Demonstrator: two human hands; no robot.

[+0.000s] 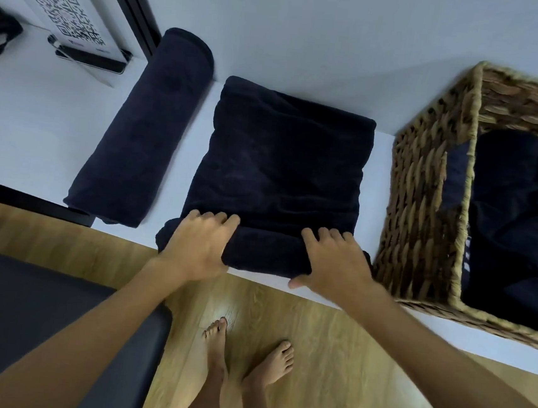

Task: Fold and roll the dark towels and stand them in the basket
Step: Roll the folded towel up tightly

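**Both hands on the near roll of a dark towel**

The folded dark towel (280, 172) lies flat on the white shelf (39, 122), its near edge turned up into a thick roll. The left hand (196, 246) and right hand (334, 262) each grip that roll, fingers curled over it. A finished rolled towel (143, 126) lies to the left; the wicker basket (425, 202) at right holds more dark towels (516, 211).

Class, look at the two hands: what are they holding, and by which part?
Both the left hand and right hand grip the folded dark towel by its rolled near edge.
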